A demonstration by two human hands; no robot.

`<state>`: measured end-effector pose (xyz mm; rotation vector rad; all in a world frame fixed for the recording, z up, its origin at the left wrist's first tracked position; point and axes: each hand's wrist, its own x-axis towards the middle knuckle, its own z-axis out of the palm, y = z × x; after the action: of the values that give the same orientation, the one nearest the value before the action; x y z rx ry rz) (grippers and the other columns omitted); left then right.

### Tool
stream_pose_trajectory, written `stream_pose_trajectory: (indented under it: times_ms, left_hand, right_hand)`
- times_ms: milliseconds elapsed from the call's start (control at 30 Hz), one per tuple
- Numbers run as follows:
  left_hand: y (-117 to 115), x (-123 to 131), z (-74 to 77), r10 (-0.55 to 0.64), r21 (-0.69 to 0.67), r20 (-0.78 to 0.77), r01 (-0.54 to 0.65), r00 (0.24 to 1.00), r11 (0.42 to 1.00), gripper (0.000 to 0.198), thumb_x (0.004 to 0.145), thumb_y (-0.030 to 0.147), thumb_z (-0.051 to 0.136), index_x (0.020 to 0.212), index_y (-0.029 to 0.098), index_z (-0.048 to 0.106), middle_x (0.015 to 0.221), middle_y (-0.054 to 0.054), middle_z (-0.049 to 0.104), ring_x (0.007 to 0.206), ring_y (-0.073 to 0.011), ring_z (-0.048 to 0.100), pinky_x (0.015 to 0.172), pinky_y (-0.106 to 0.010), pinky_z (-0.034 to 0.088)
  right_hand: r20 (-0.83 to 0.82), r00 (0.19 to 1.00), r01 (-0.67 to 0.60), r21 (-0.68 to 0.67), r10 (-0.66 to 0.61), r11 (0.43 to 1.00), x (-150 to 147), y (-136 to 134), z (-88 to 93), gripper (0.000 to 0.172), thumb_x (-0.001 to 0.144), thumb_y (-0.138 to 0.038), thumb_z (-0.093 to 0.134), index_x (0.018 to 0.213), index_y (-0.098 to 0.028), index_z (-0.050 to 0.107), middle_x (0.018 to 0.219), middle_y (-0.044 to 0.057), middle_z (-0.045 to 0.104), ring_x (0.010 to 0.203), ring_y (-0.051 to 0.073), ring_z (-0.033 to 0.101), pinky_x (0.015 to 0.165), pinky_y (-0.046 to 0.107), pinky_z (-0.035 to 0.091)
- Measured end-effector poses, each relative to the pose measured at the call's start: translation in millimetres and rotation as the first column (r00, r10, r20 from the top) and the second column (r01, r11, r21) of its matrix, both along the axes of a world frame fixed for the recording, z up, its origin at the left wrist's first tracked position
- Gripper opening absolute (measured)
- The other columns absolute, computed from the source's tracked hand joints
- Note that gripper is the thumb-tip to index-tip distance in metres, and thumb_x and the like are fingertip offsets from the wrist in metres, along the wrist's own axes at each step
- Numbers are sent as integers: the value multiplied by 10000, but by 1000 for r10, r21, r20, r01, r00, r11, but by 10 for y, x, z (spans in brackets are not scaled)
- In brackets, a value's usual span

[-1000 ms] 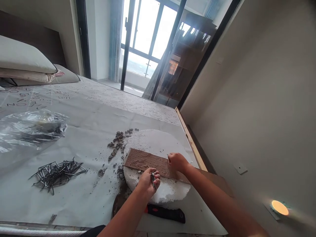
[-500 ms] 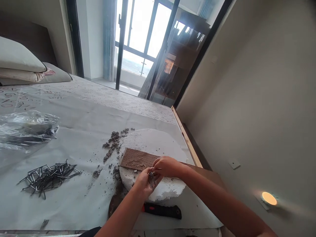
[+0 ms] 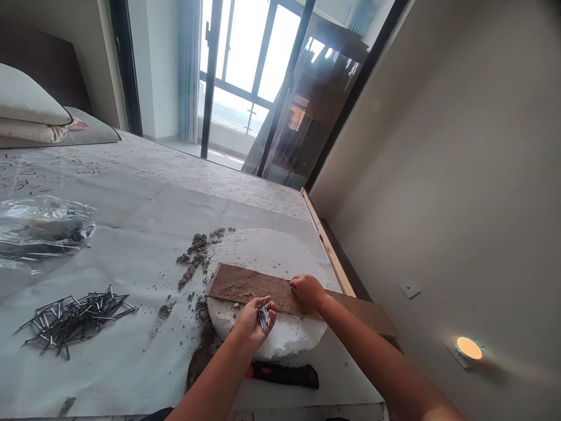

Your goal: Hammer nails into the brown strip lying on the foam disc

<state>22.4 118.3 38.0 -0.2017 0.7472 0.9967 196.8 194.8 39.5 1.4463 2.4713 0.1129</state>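
a: what's different from half a second ago?

b: the right hand was over at the left hand, fingers at its palm; now the two are apart, and the right one is down at the brown strip again

a: and the left, what has it got?

b: a bunch of nails, lying in the cupped palm with the fingers curled round them, ends showing. it's just in front of the strip's near edge

a: is there a nail in the right one?

b: can't tell. its fingers are folded in, so neither how closely they pinch nor what sits between them shows

a: where's the strip?

b: across the rounded white foam slab, its right end running out past the slab. small dots cover the part left of the right hand; holes or nail heads, i can't say

a: what does the change mean for the work?

b: i'd judge it's centred on the strip again, with the left palm as a supply close by

a: anything else about?

b: a pile of nails well off to the left on the pale sheet, grey crumbs beside the slab, and a black handle on its near side
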Motion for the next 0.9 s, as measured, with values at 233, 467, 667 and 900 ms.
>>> stream_pose_trajectory:
  times_ms: [233,467,667,900]
  left_hand:
    - [41,25,-56,30,-24,9,-29,1000,999,91,789,69,421,734,132,457,592,-14,498,468,-81,520,382,-161,457]
    - [23,35,-76,24,10,8,-24,1000,1000,77,788,73,422,743,130,449,614,-33,506,461,-71,491,402,-166,463]
    - [43,23,-86,27,-4,13,-27,1000,1000,87,788,77,414,729,128,452,602,-27,505,464,-76,501,403,-168,464]
    - [41,25,-65,19,-16,43,-19,999,1000,94,774,77,400,718,137,446,590,-21,503,450,-81,500,382,-175,457]
  right_hand:
    - [86,996,-28,5,28,1000,4,84,-91,163,866,-226,510,908,-105,610,931,64,642,856,164,604,765,351,496]
    - [133,990,-38,-12,39,999,-44,108,-133,169,856,-247,528,916,-108,604,949,64,629,866,164,597,769,353,496]
    - [158,987,-25,-37,31,999,-94,142,-55,194,860,-272,522,913,-107,609,943,67,635,861,164,600,777,358,495]
    - [160,986,49,-53,-40,997,-110,170,-17,209,865,-295,510,931,-123,607,980,67,629,896,172,591,802,375,482]
